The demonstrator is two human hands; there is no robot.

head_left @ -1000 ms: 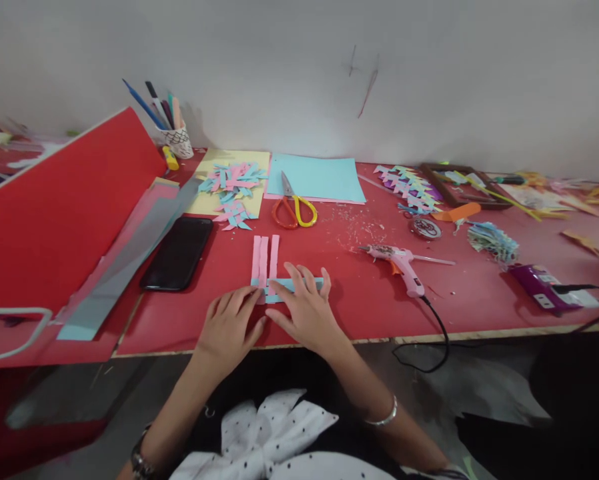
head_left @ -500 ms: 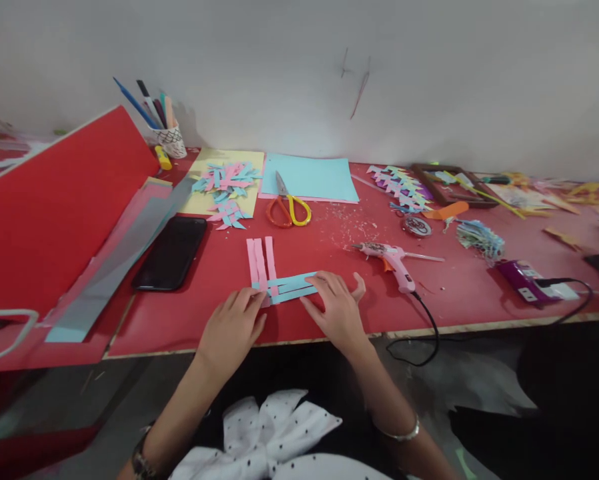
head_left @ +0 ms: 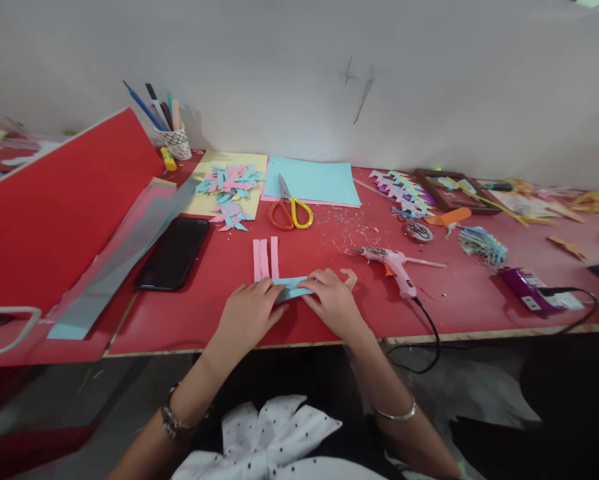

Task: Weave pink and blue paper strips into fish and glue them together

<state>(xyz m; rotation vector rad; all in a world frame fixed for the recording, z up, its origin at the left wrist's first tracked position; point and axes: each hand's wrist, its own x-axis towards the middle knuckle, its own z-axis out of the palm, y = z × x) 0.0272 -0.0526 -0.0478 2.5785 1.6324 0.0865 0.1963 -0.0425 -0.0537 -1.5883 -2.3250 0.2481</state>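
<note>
Left hand (head_left: 249, 313) and right hand (head_left: 332, 301) both pinching blue paper strips (head_left: 290, 288) flat on red table (head_left: 329, 313), strips crossing three pink strips (head_left: 265, 258), glue gun (head_left: 394, 262) just right, scissors (head_left: 289, 208) and black phone (head_left: 173, 252) beyond.

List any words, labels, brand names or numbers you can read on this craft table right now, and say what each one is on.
None can be read.
Glue gun: dark marks on the barrel, too blurred.
Purple power strip: white label patches, too small.
Round tape roll: pattern or print, illegible.
Phone: screen dark, no text.
Left hand and right hand press on pink and blue paper strips, which are blank.
</note>
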